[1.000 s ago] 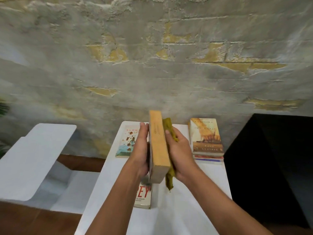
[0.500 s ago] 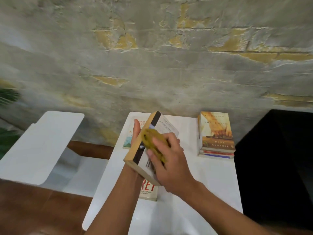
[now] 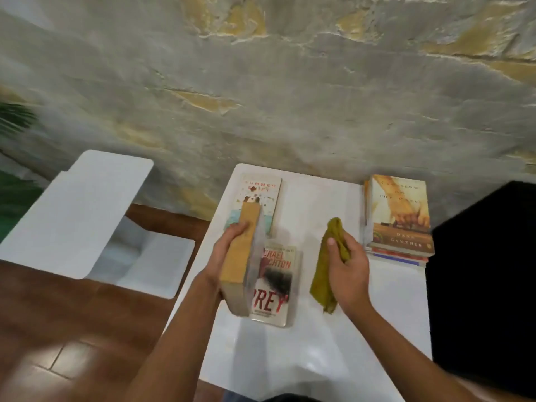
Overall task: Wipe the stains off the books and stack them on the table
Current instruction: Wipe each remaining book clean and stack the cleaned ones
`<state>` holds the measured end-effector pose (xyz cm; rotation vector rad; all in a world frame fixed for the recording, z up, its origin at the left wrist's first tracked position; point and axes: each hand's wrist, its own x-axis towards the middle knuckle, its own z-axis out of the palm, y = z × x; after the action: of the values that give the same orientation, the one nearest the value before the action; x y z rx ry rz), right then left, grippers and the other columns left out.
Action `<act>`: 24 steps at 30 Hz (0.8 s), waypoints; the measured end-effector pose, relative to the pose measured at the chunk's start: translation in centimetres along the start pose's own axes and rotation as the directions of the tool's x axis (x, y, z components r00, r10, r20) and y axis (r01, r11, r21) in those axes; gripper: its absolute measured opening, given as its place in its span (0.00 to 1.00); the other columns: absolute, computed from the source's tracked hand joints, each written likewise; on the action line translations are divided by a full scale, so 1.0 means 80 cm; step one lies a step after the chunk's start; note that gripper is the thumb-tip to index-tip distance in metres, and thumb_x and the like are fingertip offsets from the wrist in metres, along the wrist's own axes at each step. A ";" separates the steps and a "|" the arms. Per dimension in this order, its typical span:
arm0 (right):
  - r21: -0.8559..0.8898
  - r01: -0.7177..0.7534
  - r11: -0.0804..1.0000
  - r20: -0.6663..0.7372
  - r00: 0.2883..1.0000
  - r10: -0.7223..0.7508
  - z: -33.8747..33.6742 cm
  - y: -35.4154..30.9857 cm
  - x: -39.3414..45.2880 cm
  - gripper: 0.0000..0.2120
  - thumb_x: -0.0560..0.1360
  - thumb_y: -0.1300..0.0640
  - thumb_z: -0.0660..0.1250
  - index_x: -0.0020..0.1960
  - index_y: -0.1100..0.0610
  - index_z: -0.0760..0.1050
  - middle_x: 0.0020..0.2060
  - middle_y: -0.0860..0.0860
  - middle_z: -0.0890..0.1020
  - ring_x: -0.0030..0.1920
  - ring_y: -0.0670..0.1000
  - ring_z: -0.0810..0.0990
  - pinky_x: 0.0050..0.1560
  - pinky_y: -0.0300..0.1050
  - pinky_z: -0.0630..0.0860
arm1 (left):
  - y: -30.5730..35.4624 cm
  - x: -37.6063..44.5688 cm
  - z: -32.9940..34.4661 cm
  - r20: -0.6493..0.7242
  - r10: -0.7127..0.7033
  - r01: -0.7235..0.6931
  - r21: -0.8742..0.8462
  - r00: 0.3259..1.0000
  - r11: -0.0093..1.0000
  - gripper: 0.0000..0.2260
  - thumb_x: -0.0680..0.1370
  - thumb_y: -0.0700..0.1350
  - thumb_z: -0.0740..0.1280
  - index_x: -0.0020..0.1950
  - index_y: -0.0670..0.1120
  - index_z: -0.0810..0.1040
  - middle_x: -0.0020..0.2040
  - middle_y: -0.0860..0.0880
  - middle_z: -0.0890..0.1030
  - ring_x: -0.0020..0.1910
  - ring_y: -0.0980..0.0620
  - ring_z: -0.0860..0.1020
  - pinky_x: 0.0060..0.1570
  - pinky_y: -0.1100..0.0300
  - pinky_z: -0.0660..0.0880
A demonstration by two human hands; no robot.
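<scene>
Half a second back the right hand [image 3: 349, 265] was rubbing the cloth on the cover; now it has pulled away to the right, fingers curled round the olive cloth [image 3: 326, 274], which dangles. The left hand [image 3: 229, 248] grips the yellowed paperback [image 3: 240, 256] edge-up at frame centre, above the white table [image 3: 319, 358]. Two stained books lie flat beneath: "Prey" [image 3: 275, 285] and "Summer" [image 3: 261, 195]. One stack [image 3: 398, 216] sits upper right.
</scene>
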<state>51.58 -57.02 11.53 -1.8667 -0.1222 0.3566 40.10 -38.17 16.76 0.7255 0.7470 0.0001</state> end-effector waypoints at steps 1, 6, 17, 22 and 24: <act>-0.042 -0.030 0.999 -0.008 1.000 0.029 -0.001 0.013 0.010 0.19 0.81 0.49 0.64 0.70 0.52 0.74 0.59 0.51 0.79 0.57 0.50 0.78 0.64 0.54 0.76 | -0.002 0.003 -0.002 -0.008 -0.027 0.028 0.060 1.000 0.998 0.23 0.78 0.55 0.66 0.70 0.46 0.74 0.60 0.39 0.81 0.52 0.41 0.83 0.47 0.46 0.82; -0.135 -0.104 0.985 0.018 0.994 0.107 0.018 0.042 0.022 0.20 0.81 0.47 0.65 0.70 0.53 0.75 0.58 0.51 0.81 0.57 0.53 0.79 0.62 0.59 0.77 | -0.033 0.032 -0.034 -0.199 0.138 0.025 0.649 0.970 0.760 0.38 0.68 0.64 0.73 0.75 0.62 0.63 0.62 0.49 0.78 0.59 0.46 0.80 0.60 0.44 0.76; -0.110 -0.198 0.974 0.014 0.979 0.201 0.033 0.065 0.026 0.20 0.80 0.49 0.67 0.69 0.55 0.76 0.57 0.49 0.82 0.57 0.49 0.80 0.63 0.52 0.77 | -0.089 0.080 -0.032 -0.277 0.428 0.283 0.958 0.860 0.052 0.55 0.66 0.74 0.69 0.78 0.60 0.36 0.67 0.43 0.60 0.64 0.42 0.68 0.64 0.45 0.70; -0.109 -0.236 0.966 -0.005 0.972 0.237 0.029 0.072 0.028 0.20 0.80 0.50 0.67 0.70 0.55 0.75 0.59 0.50 0.81 0.58 0.51 0.79 0.62 0.48 0.76 | -0.095 0.080 -0.020 -0.286 0.412 0.300 0.953 0.865 0.031 0.55 0.67 0.72 0.69 0.77 0.58 0.33 0.69 0.42 0.59 0.65 0.42 0.66 0.65 0.45 0.69; -0.105 -0.246 0.964 -0.002 0.969 0.247 0.028 0.073 0.028 0.20 0.80 0.51 0.67 0.70 0.55 0.75 0.58 0.48 0.81 0.57 0.49 0.79 0.60 0.45 0.75 | -0.099 0.080 -0.016 -0.292 0.420 0.309 0.951 0.859 0.028 0.55 0.67 0.72 0.69 0.78 0.58 0.33 0.69 0.41 0.59 0.66 0.42 0.66 0.65 0.45 0.69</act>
<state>52.45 -56.26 4.98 -1.9886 0.0879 0.5408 42.15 -41.84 7.39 2.3203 1.2319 -0.3313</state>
